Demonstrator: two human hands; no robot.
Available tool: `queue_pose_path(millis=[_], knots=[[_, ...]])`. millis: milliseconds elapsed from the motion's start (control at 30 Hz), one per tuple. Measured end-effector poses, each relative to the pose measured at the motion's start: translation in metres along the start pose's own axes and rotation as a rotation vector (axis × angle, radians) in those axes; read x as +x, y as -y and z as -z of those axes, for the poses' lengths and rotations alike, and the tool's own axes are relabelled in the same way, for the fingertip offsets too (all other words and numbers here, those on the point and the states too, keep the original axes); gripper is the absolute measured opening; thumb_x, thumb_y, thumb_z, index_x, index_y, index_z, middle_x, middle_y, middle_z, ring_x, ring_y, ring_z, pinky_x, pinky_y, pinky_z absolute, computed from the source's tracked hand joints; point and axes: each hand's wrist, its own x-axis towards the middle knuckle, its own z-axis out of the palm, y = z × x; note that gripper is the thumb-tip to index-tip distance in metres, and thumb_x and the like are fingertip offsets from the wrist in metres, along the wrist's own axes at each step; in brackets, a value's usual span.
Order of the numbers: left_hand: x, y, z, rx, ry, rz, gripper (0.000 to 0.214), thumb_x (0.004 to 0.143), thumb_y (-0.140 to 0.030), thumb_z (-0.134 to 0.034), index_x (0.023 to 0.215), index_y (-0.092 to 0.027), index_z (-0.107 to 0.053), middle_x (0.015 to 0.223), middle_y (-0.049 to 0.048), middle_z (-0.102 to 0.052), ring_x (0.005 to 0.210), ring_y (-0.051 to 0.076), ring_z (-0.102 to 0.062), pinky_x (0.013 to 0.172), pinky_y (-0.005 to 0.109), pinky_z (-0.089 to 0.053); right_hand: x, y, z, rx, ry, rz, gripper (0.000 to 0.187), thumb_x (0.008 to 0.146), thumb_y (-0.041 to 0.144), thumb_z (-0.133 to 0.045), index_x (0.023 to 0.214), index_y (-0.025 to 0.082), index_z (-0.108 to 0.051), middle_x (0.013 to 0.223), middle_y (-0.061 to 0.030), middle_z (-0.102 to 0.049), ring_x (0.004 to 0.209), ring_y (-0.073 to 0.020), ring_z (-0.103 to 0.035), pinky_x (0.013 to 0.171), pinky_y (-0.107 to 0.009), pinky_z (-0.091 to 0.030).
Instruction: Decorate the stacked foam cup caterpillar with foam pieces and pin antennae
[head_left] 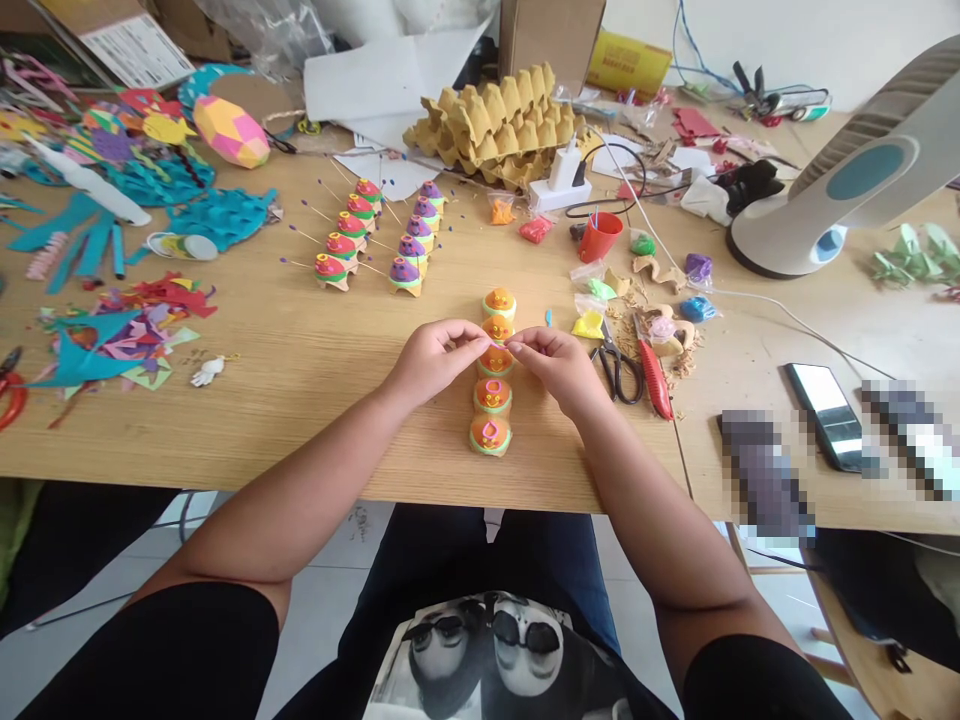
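Observation:
A strip of egg-carton cups covered in orange clay, with pale green rims and small smiling faces, stands on the table before me. The two nearest cups carry pink clay loops on top. Over the middle of the strip, my left hand and my right hand meet with pinched fingertips. A thin pink clay strand stretches between them, held at both ends. My hands partly hide the middle cups.
Finished-looking red-green and purple-yellow cup strips with sticks stand further back. Right of my hand lie black scissors, a red utility knife and yellow clay. Egg cartons and a white lamp stand behind.

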Motion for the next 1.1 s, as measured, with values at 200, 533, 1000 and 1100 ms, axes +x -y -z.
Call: queue_pose_path(millis=[200, 533, 1000, 1100], knots=[[-0.0006, -0.0043, 0.0023, 0.062, 0.010, -0.001, 0.028, 0.084, -0.043, -0.065, 0.087, -0.016, -0.075, 0.083, 0.0033, -0.073, 0.069, 0.014, -0.056, 0.064, 0.026, -0.043, 0.0018, -0.0016, -0.0005, -0.065, -0.027, 0.038, 0.035, 0.077, 0.054, -0.073, 0.085, 0.019, -0.074, 0.072, -0.0003, -0.062, 0.065, -0.0121, -0.045, 0.056, -0.026, -0.030], [-0.0004, -0.0054, 0.0051, 0.185, 0.039, -0.039, 0.020, 0.082, -0.035, -0.061, 0.076, -0.018, -0.070, 0.073, -0.0001, -0.068, 0.063, 0.013, -0.051, 0.062, 0.026, -0.042, -0.0003, 0.0018, -0.0026, -0.265, -0.042, 0.113, 0.025, 0.084, 0.042, -0.065, 0.084, 0.018, -0.073, 0.060, 0.0037, -0.047, 0.056, -0.0101, -0.032, 0.055, -0.028, -0.024], [0.0001, -0.0032, 0.0062, 0.321, 0.014, -0.134, 0.016, 0.082, -0.030, -0.060, 0.076, -0.019, -0.070, 0.078, 0.0014, -0.070, 0.069, 0.015, -0.057, 0.070, 0.028, -0.046, -0.0009, 0.0022, -0.0013, -0.326, -0.013, 0.105, 0.016, 0.082, 0.037, -0.067, 0.083, 0.021, -0.067, 0.055, 0.0077, -0.031, 0.051, -0.0095, -0.026, 0.053, -0.028, -0.019], [0.0002, -0.0017, 0.0060, 0.337, 0.002, -0.139, 0.014, 0.081, -0.030, -0.062, 0.078, -0.019, -0.070, 0.081, 0.0022, -0.071, 0.072, 0.016, -0.059, 0.071, 0.028, -0.046, -0.0009, 0.0021, -0.0017, -0.348, -0.023, 0.103, 0.015, 0.082, 0.036, -0.066, 0.081, 0.021, -0.066, 0.054, 0.0077, -0.032, 0.051, -0.0094, -0.026, 0.052, -0.028, -0.018]])
